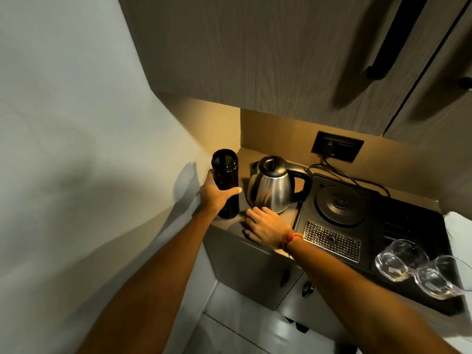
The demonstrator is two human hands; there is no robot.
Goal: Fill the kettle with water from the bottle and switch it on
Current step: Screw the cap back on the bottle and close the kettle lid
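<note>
A tall dark bottle (226,175) stands upright and uncapped at the counter's left end, and my left hand (215,194) is wrapped around its middle. Just to its right sits a steel kettle (272,186) with a black handle and its lid closed, resting on the counter, off its base. The round black kettle base (339,205) lies further right on a black tray (413,226). My right hand (265,227) lies flat, palm down, on the counter in front of the kettle, fingers spread and holding nothing.
A black wall socket (337,146) with a plugged cord is behind the tray. A metal drip grille (332,241) sits in the tray's front. Two clear glasses (401,260) lie at the tray's right front. Cupboard doors hang low overhead, and a wall closes in the left side.
</note>
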